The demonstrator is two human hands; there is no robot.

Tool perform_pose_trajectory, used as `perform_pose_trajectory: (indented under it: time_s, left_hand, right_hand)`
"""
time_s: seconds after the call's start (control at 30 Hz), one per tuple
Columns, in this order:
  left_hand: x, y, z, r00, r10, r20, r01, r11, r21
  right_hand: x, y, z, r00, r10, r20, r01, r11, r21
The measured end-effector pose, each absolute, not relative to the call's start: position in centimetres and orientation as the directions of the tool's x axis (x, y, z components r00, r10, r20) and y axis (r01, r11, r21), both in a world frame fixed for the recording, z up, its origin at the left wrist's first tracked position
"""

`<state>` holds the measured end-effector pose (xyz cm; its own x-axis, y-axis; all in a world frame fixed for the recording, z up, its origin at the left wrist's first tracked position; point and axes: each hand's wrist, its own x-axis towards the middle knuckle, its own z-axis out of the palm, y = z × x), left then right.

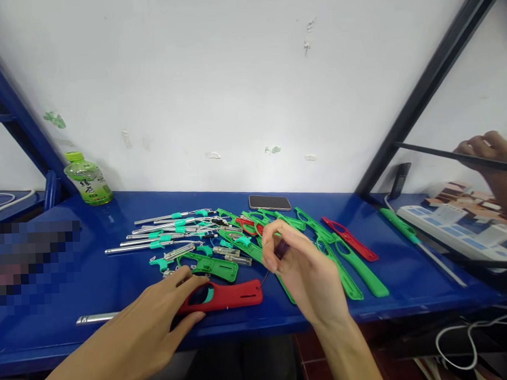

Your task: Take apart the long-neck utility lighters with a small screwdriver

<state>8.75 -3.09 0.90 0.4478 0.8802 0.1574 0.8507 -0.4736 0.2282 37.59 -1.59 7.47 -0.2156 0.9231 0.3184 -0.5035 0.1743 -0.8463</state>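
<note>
My left hand grips a red utility lighter that lies near the table's front edge, its metal tube pointing left. A teal trigger shows inside the handle's loop. Pinched in the fingers of my right hand is a small screwdriver with a dark handle. Its thin shaft slants down to the right end of the red handle, by a small hole. Behind my hands lie green handle shells, clear fuel tanks, teal triggers and several metal lighter tubes.
A green-labelled bottle stands at the back left of the blue table. A phone lies near the wall. Another red shell and a green lighter lie right. Beyond the dark frame are a power strip and another person's hand.
</note>
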Motion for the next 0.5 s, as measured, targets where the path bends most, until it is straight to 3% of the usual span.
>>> perform_pose_trajectory:
  time_s: [0.27, 0.5]
  left_hand:
    - [8.84, -2.88, 0.59, 0.435, 0.893, 0.114, 0.849, -0.449, 0.278]
    - [9.27, -3.07, 1.49, 0.458, 0.879, 0.137, 0.825, -0.477, 0.304]
  right_hand:
    - [37.48, -1.50, 7.17, -0.238, 0.909, 0.341, -0.488, 0.191, -0.851]
    - [37.60, -1.61, 7.01, -0.300, 0.892, 0.338, -0.358, 0.223, -0.907]
